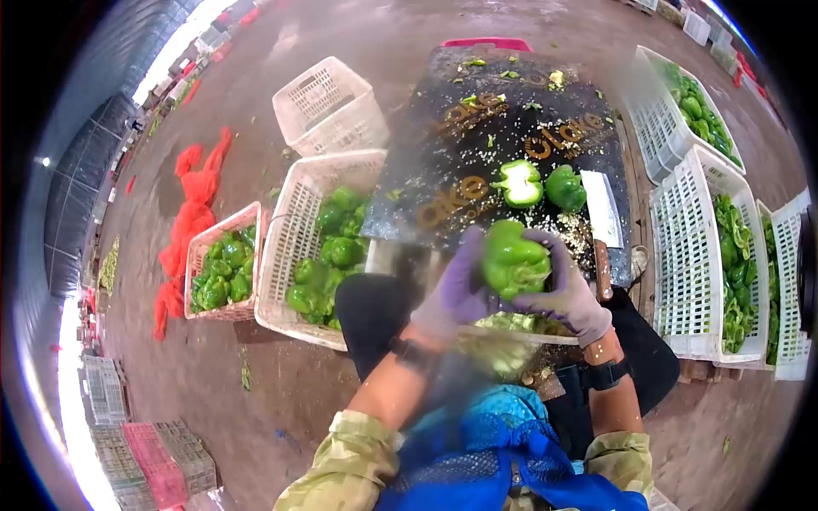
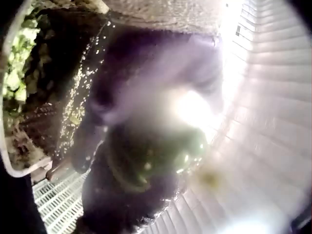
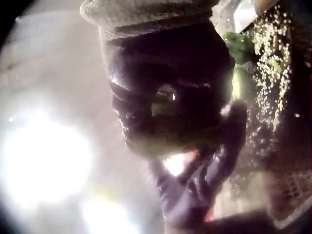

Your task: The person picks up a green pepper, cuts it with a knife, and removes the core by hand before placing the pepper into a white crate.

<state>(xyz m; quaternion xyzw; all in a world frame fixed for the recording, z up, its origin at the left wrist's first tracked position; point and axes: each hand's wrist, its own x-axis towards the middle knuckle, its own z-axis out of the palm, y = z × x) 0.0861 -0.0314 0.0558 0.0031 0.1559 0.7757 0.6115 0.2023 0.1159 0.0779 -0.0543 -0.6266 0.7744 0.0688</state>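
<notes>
Both gloved hands hold a whole green bell pepper point(image 1: 514, 262) between them, just in front of the near edge of a black board point(image 1: 409, 170). My left hand point(image 1: 458, 285) grips its left side, and my right hand point(image 1: 573, 294) curls round its right side. In the left wrist view purple fingers wrap the glossy pepper point(image 2: 156, 158); glare blurs part of it. The right wrist view is dark, and the glove hides most of the pepper. A halved bell pepper point(image 1: 520, 185) lies cut face up on the board beside another green pepper piece point(image 1: 565, 189). To their right is a wide-bladed knife point(image 1: 603, 210).
White seeds and green scraps litter the board. A white crate point(image 1: 279, 247) of peppers stands at left, near a smaller pepper crate point(image 1: 194, 255) and another white crate point(image 1: 298, 102). More pepper crates point(image 1: 677, 264) line the right. Red netting point(image 1: 196, 204) lies on the floor.
</notes>
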